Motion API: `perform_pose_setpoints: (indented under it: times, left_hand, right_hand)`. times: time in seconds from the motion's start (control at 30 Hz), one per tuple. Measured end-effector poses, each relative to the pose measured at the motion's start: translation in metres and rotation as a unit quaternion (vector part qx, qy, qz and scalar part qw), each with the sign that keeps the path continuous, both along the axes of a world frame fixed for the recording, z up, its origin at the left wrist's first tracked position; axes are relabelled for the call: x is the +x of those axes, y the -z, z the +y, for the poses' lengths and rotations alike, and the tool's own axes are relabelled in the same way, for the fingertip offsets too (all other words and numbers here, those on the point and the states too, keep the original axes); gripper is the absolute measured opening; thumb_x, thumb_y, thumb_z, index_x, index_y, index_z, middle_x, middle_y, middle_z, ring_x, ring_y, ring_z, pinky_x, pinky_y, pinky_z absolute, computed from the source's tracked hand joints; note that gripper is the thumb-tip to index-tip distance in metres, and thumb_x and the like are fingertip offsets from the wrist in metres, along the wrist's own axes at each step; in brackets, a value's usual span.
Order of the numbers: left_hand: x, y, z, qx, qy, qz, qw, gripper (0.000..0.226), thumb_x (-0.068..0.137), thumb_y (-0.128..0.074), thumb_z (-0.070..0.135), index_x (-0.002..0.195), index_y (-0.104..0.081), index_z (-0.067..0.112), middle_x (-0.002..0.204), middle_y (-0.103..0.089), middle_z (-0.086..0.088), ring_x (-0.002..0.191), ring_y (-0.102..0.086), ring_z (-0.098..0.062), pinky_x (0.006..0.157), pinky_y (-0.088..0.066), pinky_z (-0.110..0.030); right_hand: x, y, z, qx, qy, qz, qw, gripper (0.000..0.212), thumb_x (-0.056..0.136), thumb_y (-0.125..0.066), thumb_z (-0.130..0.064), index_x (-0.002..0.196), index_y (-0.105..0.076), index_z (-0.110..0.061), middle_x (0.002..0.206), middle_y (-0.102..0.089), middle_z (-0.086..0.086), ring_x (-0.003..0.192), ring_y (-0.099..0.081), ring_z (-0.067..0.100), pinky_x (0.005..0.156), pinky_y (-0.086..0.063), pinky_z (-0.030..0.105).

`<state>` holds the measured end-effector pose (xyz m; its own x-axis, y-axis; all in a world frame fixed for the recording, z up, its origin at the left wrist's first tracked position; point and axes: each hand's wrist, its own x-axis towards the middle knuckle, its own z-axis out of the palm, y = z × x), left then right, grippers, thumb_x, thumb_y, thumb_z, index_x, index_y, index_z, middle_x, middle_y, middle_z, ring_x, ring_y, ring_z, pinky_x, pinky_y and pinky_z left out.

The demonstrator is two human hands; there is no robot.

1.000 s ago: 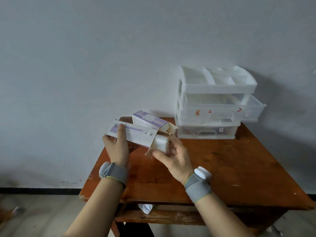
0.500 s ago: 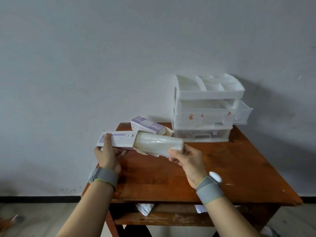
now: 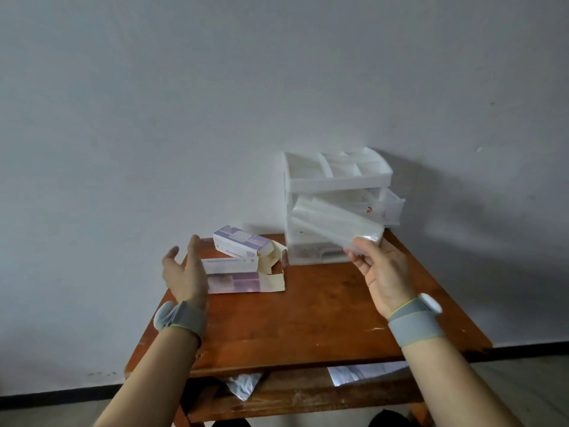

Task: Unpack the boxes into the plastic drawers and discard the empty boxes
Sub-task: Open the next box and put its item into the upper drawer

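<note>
My right hand (image 3: pixel 380 272) grips one end of a long translucent white packet (image 3: pixel 332 221), held up in front of the white plastic drawer unit (image 3: pixel 338 183) at the back of the table. The unit's middle drawer (image 3: pixel 392 208) is pulled out to the right. My left hand (image 3: pixel 184 272) hovers open beside the empty white-and-purple box (image 3: pixel 243 280), which lies on the table with its flap open. A second purple box (image 3: pixel 238 241) rests on a third box (image 3: pixel 231 265) just behind it.
The wooden table (image 3: pixel 308 328) stands against a grey wall. Crumpled paper and wrappers (image 3: pixel 363 372) lie on the shelf under the tabletop. The floor shows at both lower corners.
My right hand has pulled the packet fully out of the box and carried it right, toward the drawers. My left hand has let go of the box, which now lies on the table.
</note>
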<state>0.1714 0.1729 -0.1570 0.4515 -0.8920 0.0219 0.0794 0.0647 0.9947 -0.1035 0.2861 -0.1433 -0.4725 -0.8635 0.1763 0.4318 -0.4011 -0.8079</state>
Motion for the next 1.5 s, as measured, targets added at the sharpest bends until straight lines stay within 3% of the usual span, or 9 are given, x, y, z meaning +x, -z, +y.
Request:
perform_pose_setpoints:
  times: [0.13, 0.3, 0.47, 0.57, 0.8, 0.97, 1.17, 1.33, 1.5]
  left_hand:
    - [-0.021, -0.019, 0.006, -0.076, 0.024, -0.062, 0.995, 0.063, 0.096, -0.055, 0.051, 0.146, -0.04, 0.016, 0.153, -0.039, -0.01, 0.136, -0.043, -0.027, 0.106, -0.033, -0.036]
    - [-0.057, -0.038, -0.006, -0.105, 0.124, -0.047, 0.986, 0.045, 0.1, -0.054, 0.035, 0.14, -0.047, 0.014, 0.142, -0.052, -0.008, 0.127, -0.051, -0.025, 0.108, -0.045, -0.046]
    - [-0.089, -0.051, -0.008, -0.073, 0.245, -0.058, 0.965, 0.034, 0.103, -0.049, 0.019, 0.136, -0.049, 0.012, 0.126, -0.054, -0.007, 0.113, -0.055, -0.024, 0.086, -0.055, -0.035]
    - [-0.105, -0.053, -0.007, -0.066, 0.298, -0.082, 0.949, 0.03, 0.097, -0.054, 0.01, 0.127, -0.052, 0.012, 0.106, -0.059, -0.004, 0.086, -0.062, -0.017, 0.065, -0.057, -0.024]
    - [-0.117, -0.041, -0.009, -0.112, 0.302, -0.194, 0.926, 0.035, 0.082, -0.074, 0.013, 0.113, -0.059, 0.015, 0.091, -0.063, -0.011, 0.08, -0.06, -0.021, 0.08, -0.058, -0.045]
    - [-0.117, -0.039, -0.015, -0.134, 0.291, -0.191, 0.928, 0.028, 0.083, -0.076, 0.015, 0.106, -0.061, 0.014, 0.086, -0.059, -0.004, 0.076, -0.06, -0.022, 0.078, -0.058, -0.049]
    - [-0.115, -0.038, -0.019, -0.14, 0.289, -0.192, 0.927, 0.018, 0.086, -0.073, 0.013, 0.101, -0.062, 0.016, 0.083, -0.06, -0.002, 0.076, -0.061, -0.022, 0.081, -0.059, -0.052]
    - [-0.114, -0.038, -0.019, -0.144, 0.293, -0.196, 0.925, 0.016, 0.087, -0.072, 0.014, 0.098, -0.062, 0.022, 0.083, -0.063, -0.003, 0.078, -0.063, -0.023, 0.082, -0.059, -0.052]
    - [-0.113, -0.038, -0.022, -0.142, 0.3, -0.194, 0.923, 0.014, 0.088, -0.071, 0.015, 0.098, -0.063, 0.021, 0.083, -0.063, -0.002, 0.078, -0.062, -0.02, 0.082, -0.059, -0.05]
  right_hand:
    - [-0.017, -0.017, -0.002, -0.008, 0.046, -0.027, 0.999, 0.013, 0.088, -0.065, 0.001, 0.096, -0.072, -0.008, 0.096, -0.074, 0.009, 0.083, -0.071, 0.018, 0.069, -0.056, 0.021]
    - [-0.049, -0.048, -0.005, 0.007, 0.1, 0.033, 0.994, 0.008, 0.086, -0.069, 0.0, 0.087, -0.072, -0.007, 0.09, -0.073, 0.009, 0.084, -0.07, 0.022, 0.071, -0.057, 0.023]
    - [-0.07, -0.076, -0.013, 0.057, 0.134, 0.231, 0.962, 0.009, 0.082, -0.074, -0.006, 0.086, -0.076, -0.015, 0.089, -0.077, 0.008, 0.081, -0.072, 0.025, 0.08, -0.059, 0.034]
    - [-0.073, -0.095, -0.023, 0.088, 0.09, 0.296, 0.947, 0.01, 0.082, -0.075, -0.006, 0.091, -0.075, -0.012, 0.098, -0.076, 0.014, 0.081, -0.073, 0.023, 0.077, -0.061, 0.031]
    - [-0.06, -0.118, -0.056, 0.205, -0.003, 0.356, 0.912, 0.02, 0.081, -0.077, -0.006, 0.099, -0.071, 0.0, 0.095, -0.076, 0.018, 0.083, -0.076, 0.025, 0.079, -0.061, 0.032]
    - [-0.054, -0.128, -0.067, 0.329, -0.026, 0.376, 0.866, 0.034, 0.082, -0.076, -0.012, 0.109, -0.06, -0.003, 0.104, -0.069, 0.015, 0.069, -0.076, 0.019, 0.04, -0.045, 0.019]
    - [-0.052, -0.126, -0.075, 0.426, 0.0, 0.447, 0.786, 0.037, 0.09, -0.065, -0.021, 0.12, -0.048, -0.007, 0.107, -0.056, 0.014, 0.052, -0.066, 0.015, 0.031, -0.026, 0.013]
    - [-0.046, -0.123, -0.081, 0.433, 0.017, 0.458, 0.776, 0.029, 0.089, -0.066, -0.019, 0.108, -0.052, -0.003, 0.11, -0.058, 0.02, 0.03, -0.057, 0.016, 0.026, -0.03, 0.012]
    - [-0.043, -0.118, -0.08, 0.422, 0.057, 0.478, 0.769, 0.03, 0.086, -0.066, -0.023, 0.104, -0.052, -0.003, 0.098, -0.06, 0.013, 0.045, -0.061, 0.022, 0.036, -0.044, 0.017]
